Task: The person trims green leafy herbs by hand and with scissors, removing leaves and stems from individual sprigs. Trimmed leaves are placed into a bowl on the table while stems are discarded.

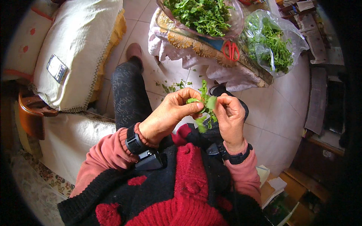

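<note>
A small sprig of leafy greens [204,99] is pinched between the thumb and fingers of my left hand [175,108], above my lap. My right hand [231,118] has its thumb and forefinger closed at a leaf on the sprig's right side. Past my hands, a clear bowl [238,17] heaped with leafy greens [202,17] stands on a cloth-covered table [181,39]. To its right a clear plastic bag [299,42] holds more greens [275,48]. Red-handled scissors [231,51] lie at the table's near edge, their blades hard to make out.
Scraps of leaves [175,86] lie on the tiled floor [263,113] below my hands. A smartphone [56,68] rests on the white-covered seat [76,42] at the left, beside a wooden armrest [32,113]. Papers or books [273,186] are stacked at the lower right.
</note>
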`<state>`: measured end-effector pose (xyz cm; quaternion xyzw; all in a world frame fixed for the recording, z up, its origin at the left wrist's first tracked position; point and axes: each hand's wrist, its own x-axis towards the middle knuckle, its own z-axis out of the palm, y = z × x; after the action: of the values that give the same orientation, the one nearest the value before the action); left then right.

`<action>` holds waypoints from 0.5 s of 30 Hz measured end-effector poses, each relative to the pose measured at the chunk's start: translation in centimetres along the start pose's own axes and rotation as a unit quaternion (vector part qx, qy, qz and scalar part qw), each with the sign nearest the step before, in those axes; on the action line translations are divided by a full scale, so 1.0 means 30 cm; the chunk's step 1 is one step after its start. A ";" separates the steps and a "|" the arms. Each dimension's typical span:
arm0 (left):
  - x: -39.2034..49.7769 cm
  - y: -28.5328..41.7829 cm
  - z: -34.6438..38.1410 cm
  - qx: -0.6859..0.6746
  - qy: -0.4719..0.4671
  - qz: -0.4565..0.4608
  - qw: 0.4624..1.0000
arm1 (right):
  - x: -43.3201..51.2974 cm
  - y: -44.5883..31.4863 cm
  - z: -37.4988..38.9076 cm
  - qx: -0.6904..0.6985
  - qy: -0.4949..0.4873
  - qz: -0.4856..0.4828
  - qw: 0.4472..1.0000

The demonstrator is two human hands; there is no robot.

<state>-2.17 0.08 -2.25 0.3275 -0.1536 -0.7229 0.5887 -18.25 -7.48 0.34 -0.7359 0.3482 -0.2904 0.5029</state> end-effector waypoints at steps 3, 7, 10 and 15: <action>-0.001 -0.002 -0.007 -0.029 0.000 0.005 1.000 | -0.009 0.005 0.010 0.120 0.069 0.063 0.988; -0.002 -0.001 -0.007 -0.024 -0.007 0.017 1.000 | -0.001 -0.005 -0.001 0.121 0.034 0.022 0.992; -0.004 -0.005 0.002 0.002 0.015 0.040 0.999 | -0.005 -0.017 -0.012 0.035 -0.012 -0.018 0.999; -0.003 0.003 -0.006 0.002 -0.009 0.033 0.999 | -0.022 -0.007 0.015 0.068 0.032 0.082 0.994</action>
<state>-1.98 0.19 -2.30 0.3167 -0.1707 -0.7055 0.6106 -18.23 -6.66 0.34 -0.6592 0.4031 -0.2946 0.5623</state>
